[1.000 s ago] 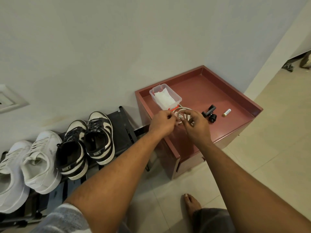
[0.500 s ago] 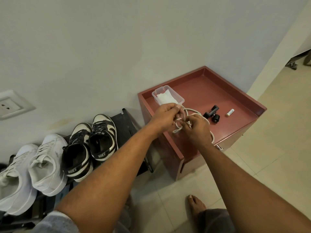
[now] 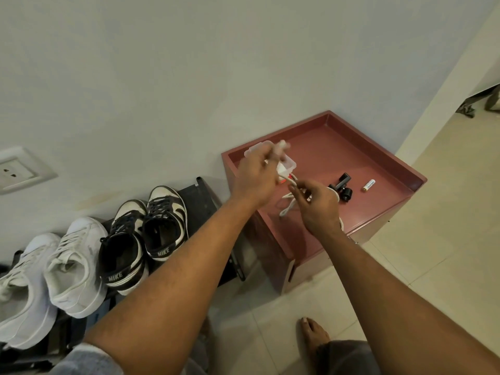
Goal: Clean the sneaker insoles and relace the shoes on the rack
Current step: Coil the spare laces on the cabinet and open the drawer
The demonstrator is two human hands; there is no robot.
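A white shoelace [image 3: 287, 207] hangs in loops over the red-brown side table [image 3: 378, 158]. My left hand [image 3: 255, 180] pinches one part of it, raised and blurred, in front of a clear plastic box [image 3: 289, 165]. My right hand [image 3: 318, 205] grips the lace lower down, just above the tabletop. A black-and-white Nike pair [image 3: 146, 234] and a white sneaker pair [image 3: 51, 274] stand on the black shoe rack [image 3: 200, 196] to the left.
A small black clamp-like part [image 3: 342, 186] and a white battery [image 3: 369, 184] lie on the table to the right of my hands. A wall socket [image 3: 16, 170] is at the far left. Tiled floor and my bare foot [image 3: 311, 334] lie below.
Both hands lifted the coiled lace off the table and pulled it apart. My left hand rose toward the plastic box while the right stayed low.
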